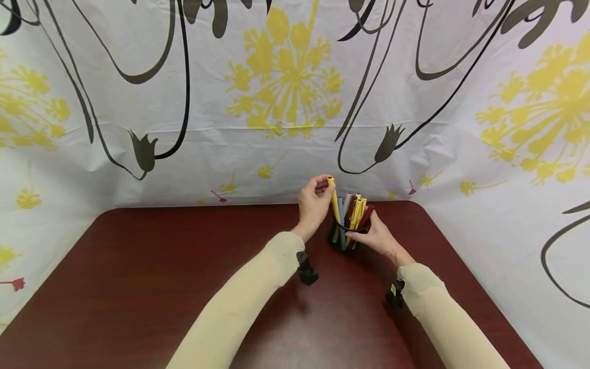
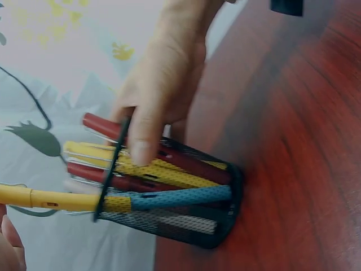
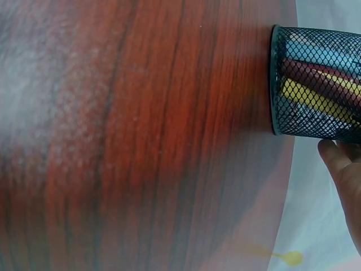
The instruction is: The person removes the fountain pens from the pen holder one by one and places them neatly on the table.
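Two cream sleeves (image 1: 239,302) come from below, each with a small black device (image 1: 306,270) at the wrist. Farther, the left hand (image 1: 314,205) pinches a yellow pen (image 1: 335,201) near its top, and the pen's lower end is inside a black mesh cup (image 3: 307,127). The right hand (image 1: 381,236) grips this cup, which holds other pens (image 1: 357,214) and stands near the far right corner of the dark red table (image 1: 184,282). Behind is a flowered sheet (image 1: 239,164).
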The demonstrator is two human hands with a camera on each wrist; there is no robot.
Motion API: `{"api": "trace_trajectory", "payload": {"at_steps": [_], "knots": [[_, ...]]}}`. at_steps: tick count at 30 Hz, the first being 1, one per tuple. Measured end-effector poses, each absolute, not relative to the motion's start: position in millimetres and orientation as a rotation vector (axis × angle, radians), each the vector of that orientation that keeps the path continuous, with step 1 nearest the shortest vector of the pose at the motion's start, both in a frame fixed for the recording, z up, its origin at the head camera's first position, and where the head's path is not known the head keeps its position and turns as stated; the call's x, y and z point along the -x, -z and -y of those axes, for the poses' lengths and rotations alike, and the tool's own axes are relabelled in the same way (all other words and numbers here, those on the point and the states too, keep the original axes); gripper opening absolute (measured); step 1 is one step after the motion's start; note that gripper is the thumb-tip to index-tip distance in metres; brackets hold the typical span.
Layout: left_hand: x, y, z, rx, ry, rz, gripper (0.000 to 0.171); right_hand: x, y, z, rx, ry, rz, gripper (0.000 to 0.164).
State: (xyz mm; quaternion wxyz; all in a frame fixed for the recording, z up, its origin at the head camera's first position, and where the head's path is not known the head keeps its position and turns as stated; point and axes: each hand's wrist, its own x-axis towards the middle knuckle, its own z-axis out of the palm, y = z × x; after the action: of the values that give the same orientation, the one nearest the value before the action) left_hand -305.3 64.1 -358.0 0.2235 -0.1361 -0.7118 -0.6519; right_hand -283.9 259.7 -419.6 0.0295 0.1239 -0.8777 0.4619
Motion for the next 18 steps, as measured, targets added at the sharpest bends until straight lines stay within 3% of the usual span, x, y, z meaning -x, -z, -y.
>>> {"api": "trace_trajectory", "payload": {"at_steps": [11, 18], "knots": [[305, 332, -33, 0.299, 1.989, 1.797, 0.025, 284, 418, -260, -0.367, -1.383, 2.729, 0.083], [306, 337, -13, 0.224, 2.036, 1.839, 0.024, 284, 420, -260, -0.374, -1.384, 2.725, 0.084]]}}
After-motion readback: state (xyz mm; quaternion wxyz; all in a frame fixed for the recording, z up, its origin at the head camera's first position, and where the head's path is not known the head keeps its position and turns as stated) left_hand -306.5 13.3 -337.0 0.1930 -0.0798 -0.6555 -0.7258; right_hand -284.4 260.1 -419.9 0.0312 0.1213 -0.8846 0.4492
